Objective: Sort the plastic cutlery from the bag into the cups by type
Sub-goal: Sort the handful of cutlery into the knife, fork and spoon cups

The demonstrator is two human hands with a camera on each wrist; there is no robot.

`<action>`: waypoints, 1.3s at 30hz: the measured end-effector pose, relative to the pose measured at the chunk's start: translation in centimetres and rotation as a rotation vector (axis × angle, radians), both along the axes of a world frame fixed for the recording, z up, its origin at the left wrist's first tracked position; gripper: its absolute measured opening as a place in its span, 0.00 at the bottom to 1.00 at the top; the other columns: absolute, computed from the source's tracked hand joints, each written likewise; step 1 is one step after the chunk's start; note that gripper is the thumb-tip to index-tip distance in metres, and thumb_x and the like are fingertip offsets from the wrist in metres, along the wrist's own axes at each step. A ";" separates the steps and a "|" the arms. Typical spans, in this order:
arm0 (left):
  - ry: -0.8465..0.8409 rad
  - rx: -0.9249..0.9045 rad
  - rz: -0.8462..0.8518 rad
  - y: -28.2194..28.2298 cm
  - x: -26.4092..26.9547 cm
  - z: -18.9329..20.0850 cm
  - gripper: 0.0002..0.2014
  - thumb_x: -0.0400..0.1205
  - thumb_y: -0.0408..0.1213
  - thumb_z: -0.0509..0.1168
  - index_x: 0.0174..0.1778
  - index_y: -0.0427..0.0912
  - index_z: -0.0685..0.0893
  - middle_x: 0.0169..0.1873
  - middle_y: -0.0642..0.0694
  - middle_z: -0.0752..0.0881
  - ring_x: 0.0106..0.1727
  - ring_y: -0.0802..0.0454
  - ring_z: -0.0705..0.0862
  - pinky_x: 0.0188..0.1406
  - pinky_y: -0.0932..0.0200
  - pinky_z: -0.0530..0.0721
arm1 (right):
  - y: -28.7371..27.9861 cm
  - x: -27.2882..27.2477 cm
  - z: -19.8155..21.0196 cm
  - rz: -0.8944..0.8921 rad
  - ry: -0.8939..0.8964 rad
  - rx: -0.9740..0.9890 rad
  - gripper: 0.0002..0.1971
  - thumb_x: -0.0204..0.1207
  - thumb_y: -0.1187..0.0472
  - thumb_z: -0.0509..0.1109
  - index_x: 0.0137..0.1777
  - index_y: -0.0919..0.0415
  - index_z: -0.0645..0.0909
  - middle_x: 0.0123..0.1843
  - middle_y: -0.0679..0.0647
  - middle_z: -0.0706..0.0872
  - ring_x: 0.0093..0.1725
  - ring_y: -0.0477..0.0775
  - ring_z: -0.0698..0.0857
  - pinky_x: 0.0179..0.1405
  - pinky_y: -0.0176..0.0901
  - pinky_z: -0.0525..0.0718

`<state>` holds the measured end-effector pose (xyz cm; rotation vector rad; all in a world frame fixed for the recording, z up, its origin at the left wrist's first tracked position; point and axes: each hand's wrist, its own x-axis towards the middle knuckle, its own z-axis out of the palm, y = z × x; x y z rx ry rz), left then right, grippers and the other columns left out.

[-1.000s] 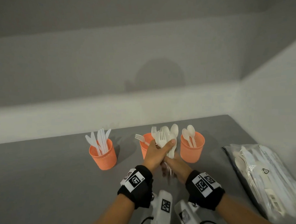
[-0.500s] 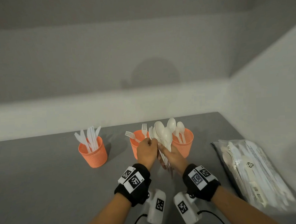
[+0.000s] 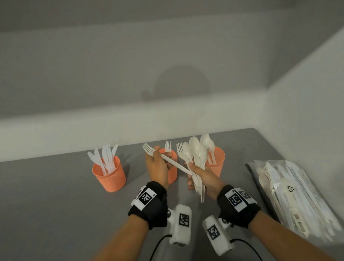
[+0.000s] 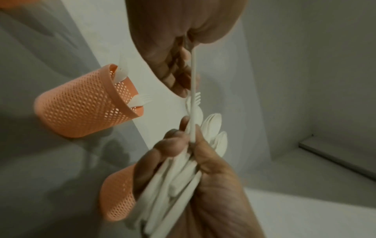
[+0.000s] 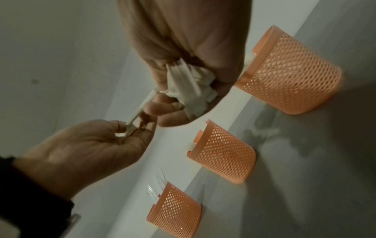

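Note:
My left hand (image 3: 160,160) pinches one white plastic fork (image 3: 174,163) near its neck, tines pointing up and left. The fork's handle end reaches the fingertips of my right hand (image 3: 197,173). That hand grips a bundle of white spoons with one fork (image 3: 195,149) by the handles, held upright. Three orange mesh cups stand in a row: a knife cup (image 3: 110,176), a fork cup (image 3: 173,169) partly hidden behind my left hand, and a spoon cup (image 3: 218,164). In the right wrist view the bundle's handles (image 5: 189,87) fill my right fist, and the left hand (image 5: 130,128) pinches the fork.
A clear plastic bag (image 3: 298,200) with more white cutlery lies on the grey table (image 3: 52,203) at the right, close to the side wall. A white wall runs just behind the cups. Wrist camera housings and cables hang under both forearms.
My left hand has drawn one fork out of the bundle to the left, and the hands have moved apart. The right hand keeps the rest of the bundle.

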<state>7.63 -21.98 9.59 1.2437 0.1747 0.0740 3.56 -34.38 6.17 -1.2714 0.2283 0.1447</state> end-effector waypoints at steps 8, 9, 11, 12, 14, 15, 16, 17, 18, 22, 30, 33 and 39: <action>0.149 0.151 -0.221 0.9 0.3 -0.9 0.13 0.81 0.36 0.64 0.30 0.42 0.74 0.14 0.52 0.68 0.14 0.60 0.64 0.15 0.67 0.65 | 0.6 0.1 -0.2 -0.005 -0.050 -0.041 0.09 0.83 0.56 0.60 0.54 0.61 0.78 0.31 0.53 0.81 0.19 0.46 0.75 0.19 0.37 0.76; 0.153 0.148 -0.283 0.8 0.0 -1.1 0.14 0.80 0.37 0.65 0.28 0.42 0.74 0.13 0.52 0.69 0.14 0.59 0.64 0.15 0.67 0.66 | 0.8 0.1 -0.1 0.008 -0.060 -0.045 0.09 0.83 0.56 0.60 0.51 0.60 0.78 0.30 0.54 0.81 0.18 0.46 0.75 0.19 0.37 0.75; 0.138 0.150 -0.384 0.5 -0.4 -1.5 0.14 0.80 0.39 0.65 0.29 0.41 0.76 0.15 0.49 0.70 0.14 0.58 0.65 0.16 0.66 0.67 | 1.2 0.1 0.0 0.038 -0.075 -0.048 0.10 0.83 0.55 0.60 0.48 0.60 0.80 0.29 0.55 0.81 0.18 0.46 0.75 0.18 0.37 0.75; 0.127 0.150 -0.413 0.4 -0.5 -1.7 0.12 0.80 0.39 0.65 0.31 0.40 0.78 0.15 0.48 0.71 0.14 0.57 0.66 0.18 0.65 0.68 | 1.3 0.1 -0.1 0.053 -0.077 -0.043 0.11 0.83 0.55 0.60 0.47 0.61 0.80 0.28 0.54 0.82 0.18 0.46 0.75 0.17 0.37 0.74; 0.108 0.151 -0.438 0.3 -0.4 -2.1 0.10 0.81 0.39 0.65 0.36 0.39 0.81 0.16 0.46 0.71 0.15 0.55 0.67 0.20 0.63 0.69 | 1.4 0.2 -0.2 0.065 -0.074 -0.038 0.13 0.83 0.54 0.60 0.46 0.62 0.81 0.27 0.55 0.82 0.17 0.46 0.76 0.16 0.36 0.74; 0.103 0.155 -0.441 0.2 -0.3 -2.3 0.10 0.82 0.38 0.63 0.37 0.38 0.81 0.16 0.46 0.71 0.15 0.55 0.68 0.21 0.62 0.70 | 1.4 0.1 -0.1 0.060 -0.069 -0.049 0.14 0.83 0.53 0.59 0.46 0.62 0.81 0.28 0.55 0.82 0.18 0.46 0.77 0.16 0.36 0.75; 0.105 0.162 -0.440 0.2 -0.3 -2.3 0.10 0.83 0.38 0.62 0.38 0.37 0.81 0.16 0.46 0.72 0.16 0.54 0.69 0.22 0.62 0.71 | 1.3 0.1 -0.2 0.049 -0.065 -0.064 0.15 0.83 0.53 0.59 0.47 0.62 0.82 0.28 0.55 0.83 0.19 0.47 0.78 0.17 0.36 0.76; 0.113 0.170 -0.433 0.1 -0.2 -2.3 0.11 0.83 0.38 0.61 0.38 0.36 0.80 0.16 0.47 0.72 0.17 0.54 0.70 0.24 0.61 0.71 | 1.1 0.0 -0.1 0.035 -0.059 -0.068 0.15 0.83 0.53 0.59 0.47 0.62 0.82 0.30 0.56 0.85 0.20 0.48 0.81 0.18 0.37 0.79; 0.126 0.167 -0.422 0.1 -0.2 -2.2 0.12 0.84 0.39 0.59 0.39 0.36 0.79 0.16 0.48 0.74 0.18 0.54 0.71 0.26 0.60 0.73 | 1.0 -0.1 -0.2 0.018 -0.061 -0.059 0.14 0.83 0.54 0.59 0.48 0.61 0.83 0.31 0.56 0.87 0.23 0.50 0.84 0.21 0.39 0.82; 0.153 0.163 -0.340 0.7 0.4 -1.6 0.13 0.85 0.35 0.53 0.38 0.38 0.79 0.23 0.50 0.83 0.23 0.55 0.82 0.29 0.60 0.80 | 0.0 -0.4 -0.7 -0.067 -0.037 -0.090 0.08 0.83 0.56 0.60 0.51 0.57 0.79 0.33 0.55 0.88 0.29 0.49 0.88 0.27 0.42 0.86; -0.110 0.218 -0.011 2.4 6.3 1.7 0.09 0.85 0.34 0.53 0.39 0.47 0.70 0.25 0.47 0.69 0.24 0.52 0.71 0.28 0.59 0.75 | -3.2 0.7 -1.3 -0.228 -0.087 -0.285 0.09 0.82 0.55 0.62 0.42 0.56 0.76 0.20 0.49 0.68 0.14 0.44 0.65 0.14 0.33 0.67; -0.179 0.217 0.014 2.2 7.8 2.4 0.10 0.86 0.34 0.50 0.41 0.49 0.70 0.27 0.46 0.70 0.28 0.52 0.73 0.36 0.62 0.79 | -4.2 2.3 -0.2 -0.375 -0.184 -0.297 0.17 0.82 0.57 0.63 0.31 0.58 0.69 0.14 0.44 0.66 0.12 0.43 0.64 0.12 0.32 0.64; -0.206 0.241 -0.021 1.7 8.7 -0.5 0.08 0.88 0.36 0.50 0.45 0.50 0.70 0.28 0.44 0.78 0.35 0.50 0.81 0.46 0.62 0.82 | -5.5 6.8 0.6 -0.537 -0.297 -0.440 0.16 0.80 0.52 0.65 0.30 0.51 0.71 0.19 0.42 0.75 0.21 0.39 0.76 0.25 0.29 0.73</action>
